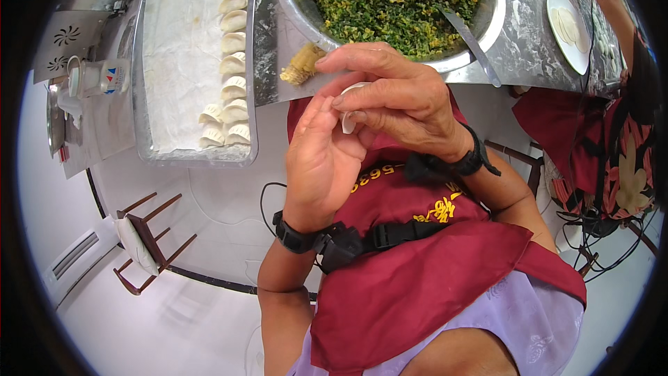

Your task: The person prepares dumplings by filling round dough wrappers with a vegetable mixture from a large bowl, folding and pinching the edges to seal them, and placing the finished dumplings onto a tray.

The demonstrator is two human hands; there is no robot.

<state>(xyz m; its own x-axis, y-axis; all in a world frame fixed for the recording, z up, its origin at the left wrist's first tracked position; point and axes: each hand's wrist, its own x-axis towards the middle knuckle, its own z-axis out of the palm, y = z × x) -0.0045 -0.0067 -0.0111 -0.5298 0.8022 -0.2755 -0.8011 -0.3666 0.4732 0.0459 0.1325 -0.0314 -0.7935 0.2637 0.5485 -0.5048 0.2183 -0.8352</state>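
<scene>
My left hand (326, 156), palm up, and my right hand (404, 102) meet in front of the apron. Between their fingers they pinch a small white piece of dough (348, 123), partly hidden by the right fingers. Just beyond is a wide metal bowl (496, 10) of chopped green and yellow filling (391, 2), with a flat metal strip-like utensil (472, 44) leaning over its rim. To the left, a metal tray (254, 115) lined with a white sheet bears a column of pleated dumplings (233, 87) along its right side. A white plate (580, 60) of round dough wrappers (569, 26) lies right of the bowl.
A yellowish, rough-textured lump (301, 65) lies by the bowl's near edge. A lidded clear plastic container (107, 77) stands left of the tray. At the right are a co-worker's arm (610, 5) and tangled black cables (600, 235). A wooden chair (143, 240) stands lower left.
</scene>
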